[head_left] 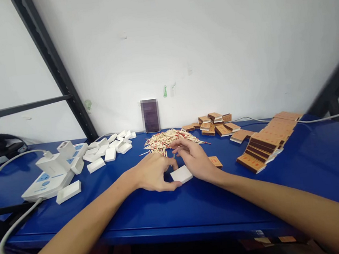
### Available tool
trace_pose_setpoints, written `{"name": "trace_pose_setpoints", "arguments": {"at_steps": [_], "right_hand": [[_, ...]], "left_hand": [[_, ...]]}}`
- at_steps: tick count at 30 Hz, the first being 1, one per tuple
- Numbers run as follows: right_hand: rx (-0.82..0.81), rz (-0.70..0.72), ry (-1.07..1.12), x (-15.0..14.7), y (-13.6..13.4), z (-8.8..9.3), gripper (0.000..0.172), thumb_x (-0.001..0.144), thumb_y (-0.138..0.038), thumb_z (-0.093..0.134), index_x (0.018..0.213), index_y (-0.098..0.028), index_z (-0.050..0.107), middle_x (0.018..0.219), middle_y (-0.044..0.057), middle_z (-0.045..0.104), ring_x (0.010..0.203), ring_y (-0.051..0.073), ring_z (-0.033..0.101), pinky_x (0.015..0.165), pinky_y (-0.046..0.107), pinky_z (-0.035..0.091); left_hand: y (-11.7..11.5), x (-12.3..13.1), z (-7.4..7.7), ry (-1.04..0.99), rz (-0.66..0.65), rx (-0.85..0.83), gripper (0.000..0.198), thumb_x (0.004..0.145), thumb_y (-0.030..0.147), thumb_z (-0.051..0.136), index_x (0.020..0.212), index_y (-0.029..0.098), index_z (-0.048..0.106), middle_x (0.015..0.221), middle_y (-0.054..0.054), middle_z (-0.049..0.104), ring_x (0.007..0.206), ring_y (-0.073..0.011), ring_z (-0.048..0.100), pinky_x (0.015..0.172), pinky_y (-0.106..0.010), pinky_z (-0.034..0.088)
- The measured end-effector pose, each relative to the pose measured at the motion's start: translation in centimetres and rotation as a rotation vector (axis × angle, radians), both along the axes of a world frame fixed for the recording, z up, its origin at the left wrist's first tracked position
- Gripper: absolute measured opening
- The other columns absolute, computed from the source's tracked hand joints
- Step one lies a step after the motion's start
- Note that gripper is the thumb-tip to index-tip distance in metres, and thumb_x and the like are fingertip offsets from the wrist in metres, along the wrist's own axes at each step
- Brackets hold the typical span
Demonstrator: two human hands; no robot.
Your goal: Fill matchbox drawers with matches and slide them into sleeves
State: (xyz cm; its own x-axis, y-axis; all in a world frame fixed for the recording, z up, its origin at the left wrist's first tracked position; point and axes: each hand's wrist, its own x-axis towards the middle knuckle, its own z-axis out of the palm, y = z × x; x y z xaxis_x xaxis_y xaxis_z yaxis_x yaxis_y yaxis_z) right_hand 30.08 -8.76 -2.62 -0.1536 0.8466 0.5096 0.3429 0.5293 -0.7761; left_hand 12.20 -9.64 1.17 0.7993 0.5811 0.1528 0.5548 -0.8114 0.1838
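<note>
A small white inner matchbox tray (181,175) lies on the blue table (178,207) between my hands. My left hand (154,172) rests curled against its left side, thumb and fingers pinching the tray's near corner. My right hand (193,157) sits just behind the tray, fingers bent and reaching into the pile of red-tipped matches (166,139). What the right fingers hold is hidden. A single brown matchbox sleeve (216,161) lies beside my right wrist.
Loose white trays (107,150) are scattered at the left, next to a white power strip with plugs (52,173) and grey cables. Brown sleeves (215,124) are heaped at the back, and a fanned row of them (266,142) lies at the right. A dark blurred object (150,115) stands against the wall.
</note>
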Motion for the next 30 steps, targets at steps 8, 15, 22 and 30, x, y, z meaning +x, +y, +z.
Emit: {"name": "trace_pose_setpoints", "arguments": {"at_steps": [8,15,22,30], "right_hand": [[-0.013,-0.038,-0.248,1.0,1.0,0.2,0.028,0.080,-0.011,0.043,0.097,-0.018,0.064,0.069,-0.002,0.060,0.061,0.013,0.054,0.063,0.025,0.042],[0.041,-0.026,-0.583,1.4,0.8,0.1,0.033,0.082,-0.011,0.045,0.106,-0.017,0.067,0.062,-0.002,0.060,0.058,0.013,0.053,0.060,0.024,0.036],[0.109,0.000,-0.778,2.0,1.5,-0.4,0.029,0.089,-0.012,0.044,0.108,-0.017,0.065,0.096,0.008,0.067,0.091,0.019,0.061,0.081,0.029,0.041],[0.087,0.015,-0.916,2.3,0.7,0.4,0.018,0.096,-0.020,0.040,0.101,-0.018,0.057,0.100,0.010,0.061,0.093,0.021,0.059,0.077,0.031,0.041]], "left_hand": [[-0.3,-0.8,1.1,0.006,-0.032,-0.101,0.021,0.069,0.027,0.064,0.077,0.019,0.047,0.072,0.003,0.049,0.064,-0.0122,0.044,0.061,-0.026,0.032],[-0.3,-0.6,0.8,-0.008,-0.073,-0.246,0.049,0.063,0.054,0.076,0.069,0.018,0.042,0.064,0.006,0.040,0.058,-0.0100,0.035,0.056,-0.025,0.028],[1.0,-1.5,0.6,-0.179,-0.050,-0.328,0.038,0.078,0.053,0.064,0.077,0.017,0.051,0.063,0.006,0.037,0.057,-0.0097,0.033,0.054,-0.024,0.027],[3.1,-2.3,-1.0,-0.129,0.040,0.117,0.020,0.094,0.021,0.038,0.098,0.020,0.057,0.093,-0.003,0.059,0.088,-0.0175,0.053,0.080,-0.031,0.039]]}}
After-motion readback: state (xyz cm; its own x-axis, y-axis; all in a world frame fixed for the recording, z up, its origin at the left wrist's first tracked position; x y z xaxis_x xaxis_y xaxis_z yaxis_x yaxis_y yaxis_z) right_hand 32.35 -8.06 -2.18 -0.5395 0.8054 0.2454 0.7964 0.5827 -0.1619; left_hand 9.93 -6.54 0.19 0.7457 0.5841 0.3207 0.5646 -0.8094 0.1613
